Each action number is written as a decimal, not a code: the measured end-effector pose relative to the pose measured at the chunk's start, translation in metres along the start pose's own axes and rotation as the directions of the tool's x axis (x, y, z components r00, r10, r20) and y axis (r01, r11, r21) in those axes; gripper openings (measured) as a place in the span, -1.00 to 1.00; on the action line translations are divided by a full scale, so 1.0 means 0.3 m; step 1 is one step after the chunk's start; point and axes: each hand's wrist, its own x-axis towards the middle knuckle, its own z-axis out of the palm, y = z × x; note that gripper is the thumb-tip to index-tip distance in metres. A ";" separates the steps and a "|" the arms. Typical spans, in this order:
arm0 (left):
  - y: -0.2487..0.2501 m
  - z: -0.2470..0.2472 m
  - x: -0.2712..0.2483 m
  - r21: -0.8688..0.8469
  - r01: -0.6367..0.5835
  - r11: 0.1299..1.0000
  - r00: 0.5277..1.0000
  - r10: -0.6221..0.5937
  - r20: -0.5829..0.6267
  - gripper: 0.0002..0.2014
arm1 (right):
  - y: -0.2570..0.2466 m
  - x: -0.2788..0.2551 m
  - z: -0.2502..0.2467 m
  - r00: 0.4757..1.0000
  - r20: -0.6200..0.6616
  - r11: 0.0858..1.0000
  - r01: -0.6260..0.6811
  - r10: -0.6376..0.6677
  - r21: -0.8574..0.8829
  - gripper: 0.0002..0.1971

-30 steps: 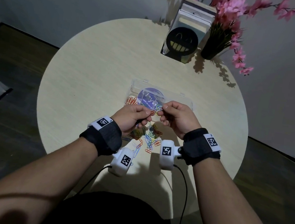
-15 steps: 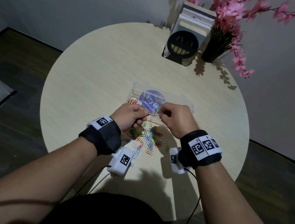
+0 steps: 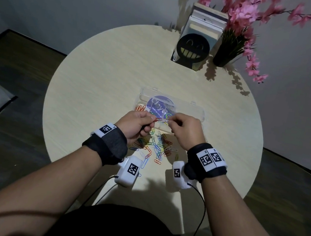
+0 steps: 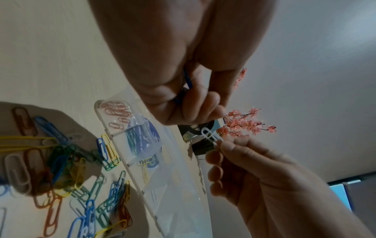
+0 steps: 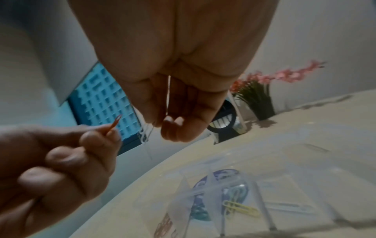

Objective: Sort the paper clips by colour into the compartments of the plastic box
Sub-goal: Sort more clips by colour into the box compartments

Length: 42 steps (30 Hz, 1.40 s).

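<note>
The left hand [image 3: 137, 124] pinches a red clip [image 5: 114, 125] and the right hand [image 3: 185, 130] pinches a white clip [image 4: 211, 136], just above the plastic box [image 3: 196, 111]. A few clips sit sorted inside. Most of the job looks left: a big mixed pile [image 3: 157, 147] waits on the worktop [image 3: 105, 76].

Above the plastic box [image 3: 194, 111], left hand [image 3: 136, 123] pinches a red clip [image 3: 158, 119], right hand [image 3: 187, 130] a white clip [image 3: 167, 121].

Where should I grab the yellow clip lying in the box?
Probably pinch the yellow paper clip across its long sides, fingers coming straight down from above. It lies flat on the floor of the plastic box, with compartment walls close beside it, so a sideways approach would likely bump them.
</note>
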 end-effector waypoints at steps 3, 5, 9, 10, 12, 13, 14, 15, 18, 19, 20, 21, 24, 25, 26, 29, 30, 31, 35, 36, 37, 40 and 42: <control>-0.011 -0.013 0.010 -0.001 -0.001 1.000 0.999 0.001 -0.042 -0.83 | 0.060 0.018 -0.025 0.990 -0.058 0.990 -0.128 0.132 0.064 -0.90; -0.019 -0.017 0.016 0.006 0.000 1.000 0.998 0.000 -0.064 -0.86 | 0.102 0.028 -0.044 0.969 -0.100 0.971 -0.215 0.226 0.105 -0.85; -0.027 -0.013 0.021 0.017 0.015 1.000 0.996 -0.013 -0.086 -0.89 | 0.151 0.053 -0.067 0.924 -0.154 0.934 -0.333 0.351 0.128 -0.80; -0.028 -0.011 0.022 0.017 0.018 1.000 0.996 -0.016 -0.090 -0.88 | 0.159 0.064 -0.068 0.920 -0.152 0.931 -0.348 0.362 0.113 -0.80; -0.026 -0.011 0.023 0.015 0.023 1.000 0.995 -0.021 -0.097 -0.89 | 0.169 0.091 -0.061 0.913 -0.150 0.926 -0.371 0.378 0.072 -0.82; -0.025 -0.013 0.023 0.014 0.025 1.000 0.995 -0.024 -0.100 -0.89 | 0.171 0.103 -0.056 0.910 -0.147 0.922 -0.384 0.387 0.047 -0.84; -0.024 -0.015 0.023 0.013 0.027 1.000 0.995 -0.026 -0.101 -0.89 | 0.172 0.114 -0.051 0.908 -0.137 0.918 -0.397 0.395 0.013 -0.84; -0.022 -0.016 0.023 0.012 0.029 0.999 0.994 -0.028 -0.102 -0.90 | 0.170 0.121 -0.046 0.907 -0.121 0.912 -0.409 0.402 -0.036 -0.83; -0.018 -0.018 0.024 0.015 0.033 0.999 0.994 -0.031 -0.109 -0.90 | 0.153 0.129 -0.037 0.926 -0.081 0.912 -0.378 0.370 -0.159 -0.75; -0.019 -0.018 0.025 0.016 0.031 0.999 0.993 -0.029 -0.112 -0.89 | 0.132 0.122 -0.035 0.941 -0.078 0.930 -0.337 0.328 -0.147 -0.75; -0.020 -0.020 0.027 0.016 0.027 1.000 0.993 -0.025 -0.114 -0.90 | 0.110 0.114 -0.025 0.959 -0.062 0.955 -0.282 0.277 -0.097 -0.76; -0.021 -0.021 0.028 0.017 0.026 1.000 0.993 -0.023 -0.115 -0.90 | 0.080 0.101 -0.012 0.974 -0.019 0.975 -0.224 0.224 -0.003 -0.78; -0.025 -0.026 0.028 0.049 0.025 0.999 0.995 -0.020 -0.095 -0.87 | -0.023 0.063 0.047 0.975 0.208 0.972 -0.116 0.073 0.203 -0.85; -0.023 -0.027 0.025 0.052 0.025 0.998 0.996 -0.020 -0.086 -0.86 | -0.045 0.063 0.068 0.969 0.243 0.975 -0.088 0.037 0.202 -0.90; -0.019 -0.030 0.023 0.040 0.027 0.999 0.996 -0.024 -0.087 -0.84 | -0.058 0.073 0.086 0.968 0.251 0.975 -0.077 0.024 0.206 -0.93; 0.001 -0.065 0.012 -0.076 0.067 0.995 0.987 -0.077 -0.138 -0.70 | -0.080 0.130 0.124 0.975 0.213 0.961 -0.115 0.062 0.250 -0.77; 0.007 -0.086 0.008 -0.138 0.085 0.987 0.983 -0.105 -0.148 -0.63 | -0.090 0.153 0.132 0.978 0.194 0.963 -0.118 0.072 0.242 -0.76; 0.013 -0.108 0.004 -0.204 0.101 0.974 0.981 -0.132 -0.145 -0.57 | -0.102 0.175 0.140 0.982 0.173 0.969 -0.113 0.076 0.218 -0.77; 0.023 -0.162 -0.014 -0.344 0.122 0.931 0.984 -0.158 -0.079 -0.43 | -0.140 0.249 0.169 0.978 0.152 0.980 -0.160 0.142 0.115 -0.88; 0.024 -0.166 -0.016 -0.357 0.121 0.926 0.986 -0.155 -0.068 -0.42 | -0.141 0.258 0.175 0.977 0.150 0.984 -0.165 0.153 0.070 -0.84; 0.027 -0.167 -0.016 -0.368 0.119 0.922 0.987 -0.151 -0.059 -0.42 | -0.145 0.258 0.173 0.978 0.150 0.988 -0.152 0.148 0.015 -0.81; 0.031 -0.161 -0.007 -0.386 0.112 0.916 0.989 -0.140 -0.045 -0.46 | -0.173 0.214 0.157 0.980 0.197 0.998 -0.028 0.039 -0.057 -0.82; 0.030 -0.149 -0.003 -0.399 0.112 0.910 0.990 -0.137 -0.033 -0.51 | -0.199 0.159 0.150 0.957 0.287 0.997 0.065 -0.051 -0.039 -0.86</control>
